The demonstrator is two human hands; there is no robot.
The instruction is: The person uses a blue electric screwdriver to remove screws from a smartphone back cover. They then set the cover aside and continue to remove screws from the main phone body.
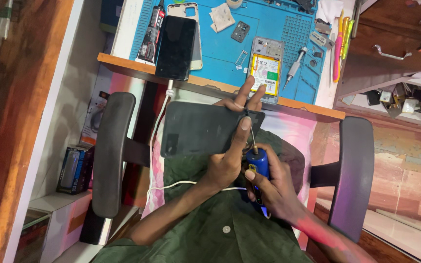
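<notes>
My left hand (230, 146) grips a dark flat phone-like panel (198, 129) by its right edge, thumb on the face and fingers behind it, above my lap. In my right hand (275, 191) is a blue-handled screwdriver (258, 164). Its thin shaft points up to the panel's upper right corner, next to my left thumb. Both hands are close together, in front of my green shirt (220, 234).
A blue work mat (269, 24) on the desk carries an opened phone with a yellow battery (266, 68), a black phone (176, 46) on a white cable, a metal screwdriver (293, 68) and pink and yellow tools (339, 44). Chair armrests (110, 151) (352, 175) flank me. Drawers (391, 53) stand at right.
</notes>
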